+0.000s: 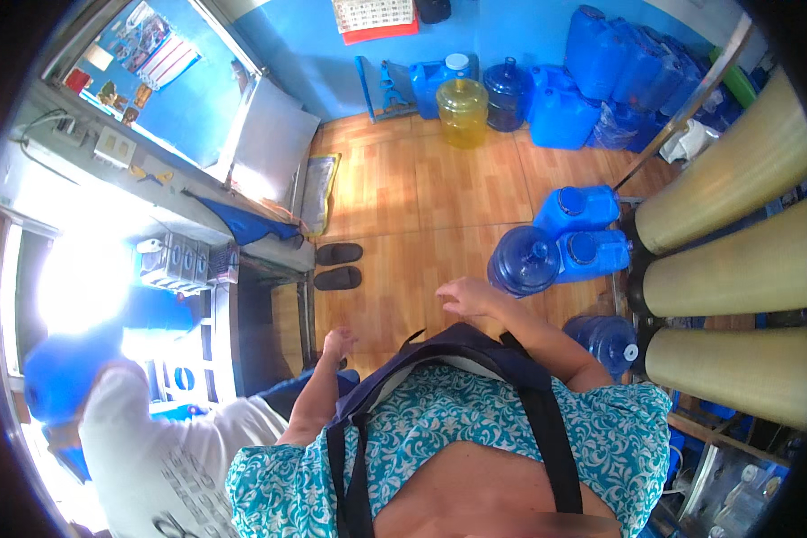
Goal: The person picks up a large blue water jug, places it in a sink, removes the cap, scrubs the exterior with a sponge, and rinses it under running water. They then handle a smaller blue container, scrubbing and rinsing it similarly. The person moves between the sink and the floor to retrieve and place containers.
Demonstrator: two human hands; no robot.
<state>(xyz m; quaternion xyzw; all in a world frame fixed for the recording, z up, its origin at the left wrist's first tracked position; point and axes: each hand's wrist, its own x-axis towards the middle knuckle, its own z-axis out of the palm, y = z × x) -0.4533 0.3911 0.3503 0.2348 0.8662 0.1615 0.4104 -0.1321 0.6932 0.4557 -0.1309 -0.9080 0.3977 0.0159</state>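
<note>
My left hand [339, 342] hangs at my left side, small in view, with its fingers slightly apart and nothing in them. In front of my body is my right hand [464, 296], its fingers loosely bent and apart, also holding nothing. Nearest to it, on its right, a round blue water jug [522, 260] stands upright on the floor; the hand does not touch it. Against that jug stand two blue rectangular water containers, one in front [594, 255] and one behind [576, 208]. A dark apron [462, 345] hangs from my shoulders over a teal patterned top.
At left, a person in a white shirt [152, 448] is beside a blue container [67, 372]. Tall tan cylinders [735, 282] line the right. A yellow jug [463, 112] and several blue containers [565, 112] stand by the far wall. Dark slippers [338, 278] lie on the floor.
</note>
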